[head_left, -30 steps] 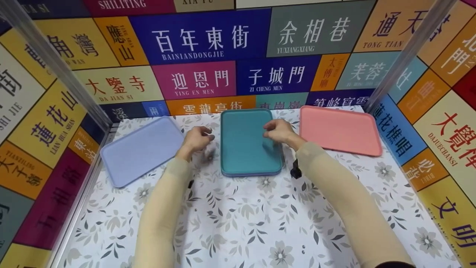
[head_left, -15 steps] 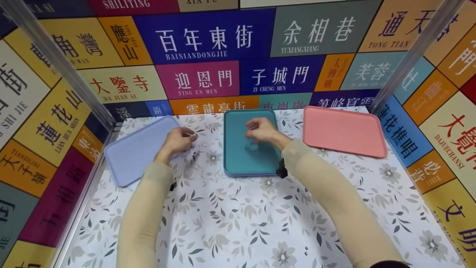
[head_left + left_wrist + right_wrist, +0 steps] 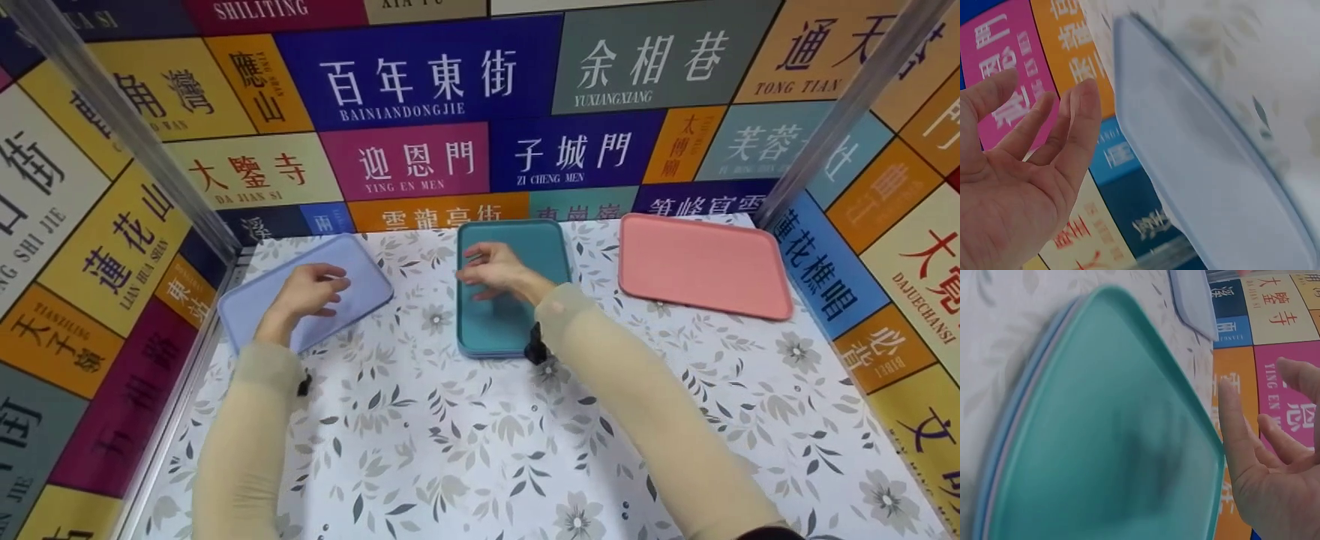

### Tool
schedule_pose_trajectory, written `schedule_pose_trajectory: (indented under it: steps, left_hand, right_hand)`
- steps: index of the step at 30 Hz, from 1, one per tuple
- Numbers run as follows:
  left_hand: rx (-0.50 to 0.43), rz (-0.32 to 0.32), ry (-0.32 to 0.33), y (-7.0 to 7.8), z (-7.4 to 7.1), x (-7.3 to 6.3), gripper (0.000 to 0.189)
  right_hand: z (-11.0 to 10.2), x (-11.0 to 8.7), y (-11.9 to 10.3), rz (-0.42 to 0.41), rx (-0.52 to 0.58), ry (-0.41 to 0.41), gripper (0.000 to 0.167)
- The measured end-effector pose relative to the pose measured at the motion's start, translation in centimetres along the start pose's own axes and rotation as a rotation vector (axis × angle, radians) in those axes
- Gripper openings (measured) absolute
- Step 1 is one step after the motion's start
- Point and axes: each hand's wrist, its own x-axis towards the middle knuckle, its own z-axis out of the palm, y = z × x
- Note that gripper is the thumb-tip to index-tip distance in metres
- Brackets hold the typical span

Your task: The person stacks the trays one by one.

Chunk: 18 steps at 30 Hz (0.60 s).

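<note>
My left hand point(image 3: 313, 286) hovers over the lavender tray point(image 3: 360, 300) at the left of the table, fingers relaxed and holding nothing. The left wrist view shows the left hand point(image 3: 1027, 169) with loose, spread fingers beside the lavender tray point(image 3: 1202, 169). My right hand point(image 3: 486, 271) is above the teal tray point(image 3: 525, 247), the top of a small stack in the middle. Seen from the right wrist, the right hand point(image 3: 1275, 455) is empty, its fingers apart, at the edge of the teal tray point(image 3: 1106, 439). Whether either hand touches its tray I cannot tell.
A pink tray point(image 3: 701, 266) lies at the back right. The table carries a floral cloth point(image 3: 487, 435). Walls of coloured sign panels point(image 3: 420, 157) close it in at the back and both sides, with metal posts point(image 3: 127, 127) at the corners.
Both hands moved left. The left hand went from the cloth between the trays to above the lavender tray. The right hand crossed to the teal tray's left part.
</note>
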Motion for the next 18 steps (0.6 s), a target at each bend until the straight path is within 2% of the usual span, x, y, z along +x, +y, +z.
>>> schedule_pose_trajectory:
  steps: [5,13,18]
  left_hand:
    - [-0.031,-0.021,0.014,-2.6,-2.4,-0.9,0.06]
    - [-0.052,-0.003,0.197,-6.9,-4.7,-2.2,0.06]
    - [-0.03,-0.032,0.224,-9.8,-6.4,-3.3,0.062]
  right_hand:
    - [2.5,0.9,-0.2,0.005,0.045,-0.035,0.057]
    - [5.1,2.5,-0.7,-0.037,0.045,-0.037,0.055]
    - [6.5,3.5,-0.8,-0.046,0.076,-0.026,0.057]
